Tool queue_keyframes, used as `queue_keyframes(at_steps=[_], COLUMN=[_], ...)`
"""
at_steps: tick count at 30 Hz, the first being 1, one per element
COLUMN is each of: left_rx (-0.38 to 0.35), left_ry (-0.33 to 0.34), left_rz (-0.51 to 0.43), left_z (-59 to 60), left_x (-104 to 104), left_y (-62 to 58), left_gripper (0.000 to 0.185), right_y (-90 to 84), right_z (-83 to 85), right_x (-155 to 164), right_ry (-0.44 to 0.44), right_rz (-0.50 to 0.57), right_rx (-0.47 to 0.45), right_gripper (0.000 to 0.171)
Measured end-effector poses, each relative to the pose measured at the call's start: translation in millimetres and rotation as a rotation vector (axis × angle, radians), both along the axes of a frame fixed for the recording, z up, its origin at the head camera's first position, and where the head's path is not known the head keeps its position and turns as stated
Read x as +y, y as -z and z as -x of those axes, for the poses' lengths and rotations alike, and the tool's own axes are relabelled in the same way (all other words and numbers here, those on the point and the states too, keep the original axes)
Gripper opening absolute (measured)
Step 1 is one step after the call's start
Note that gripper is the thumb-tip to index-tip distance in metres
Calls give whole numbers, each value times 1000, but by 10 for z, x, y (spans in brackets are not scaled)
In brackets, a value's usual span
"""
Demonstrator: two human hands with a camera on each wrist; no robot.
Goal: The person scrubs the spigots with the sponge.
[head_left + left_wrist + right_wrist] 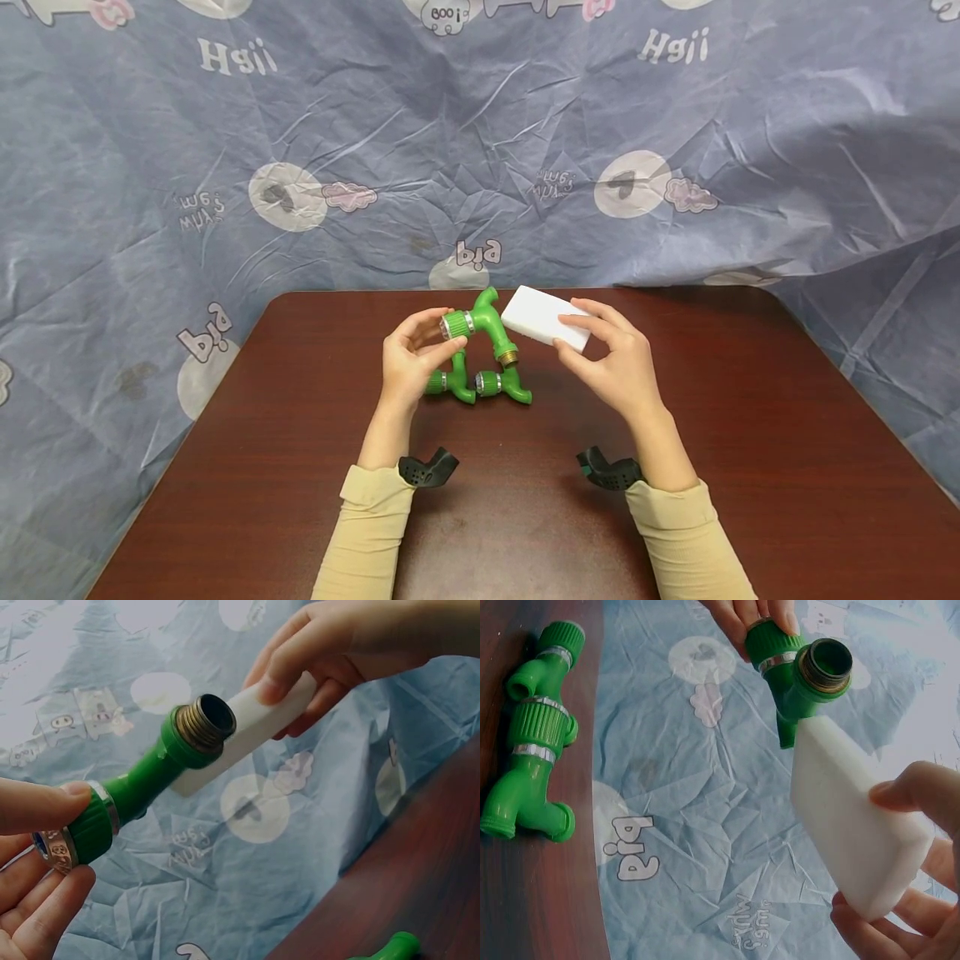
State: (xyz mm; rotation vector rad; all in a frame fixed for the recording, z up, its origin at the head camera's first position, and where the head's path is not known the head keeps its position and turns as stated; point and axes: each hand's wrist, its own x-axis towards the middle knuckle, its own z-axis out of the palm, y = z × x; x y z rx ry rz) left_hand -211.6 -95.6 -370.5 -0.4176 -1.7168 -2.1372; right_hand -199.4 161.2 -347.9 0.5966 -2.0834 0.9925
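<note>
Your left hand [408, 358] is raised above the dark brown counter [750, 433], its thumb and fingertips pinched around the ribbed, silver-banded end of a green plastic faucet [480, 323]. From the head view, the faucet sits just above the centre of the counter, toward twelve o'clock from your wrists, its curved spout pointing up and its brass-threaded inlet [508, 358] angled down toward five o'clock. In the left wrist view, the same faucet [142, 787] runs from your fingertips at eight o'clock up to the open brass thread at about one o'clock. Your right hand [611, 358] grips a white rectangular sponge block [546, 318], thumb on its near long edge and fingers curled over the top, holding it clear of the counter. The block lies at three o'clock from the faucet, and its near end meets the faucet's body: in the right wrist view, one corner of the sponge block [855, 832] touches the green body just below the brass ring, and in the left wrist view the block passes right behind the thread. Two more green faucets [480, 385] lie on the counter directly below the held one, at six o'clock from it, touching each other end to end; the right wrist view shows them [532, 735] lying side by side along the counter's edge. A crumpled blue-grey printed cloth [480, 150] hangs behind and around the counter. Both forearms wear pale yellow sleeves [367, 533].
</note>
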Motion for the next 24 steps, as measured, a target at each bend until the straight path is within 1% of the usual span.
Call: queue_keyframes(at_steps=[5, 11, 14, 19, 21, 24], left_rx=[6, -8, -11, 11, 6, -12], left_ry=[18, 72, 90, 127, 124, 91], left_rz=[-22, -29, -7, 54, 59, 58], left_z=[-5, -7, -5, 10, 15, 12], left_x=[-8, -20, -22, 0, 16, 41], left_y=[-7, 10, 29, 64, 75, 83], left_gripper=[42, 43, 46, 50, 50, 49], right_y=[-9, -6, -3, -4, -8, -9], right_z=[-13, -17, -21, -41, -48, -50], right_x=[-22, -37, -54, -96, -109, -119], right_ry=[-55, -88, -101, -112, -106, -78], right_rz=[52, 75, 72, 38, 30, 43], right_rx=[-13, -1, -5, -23, -21, 2], right_gripper=[26, 27, 27, 26, 25, 26])
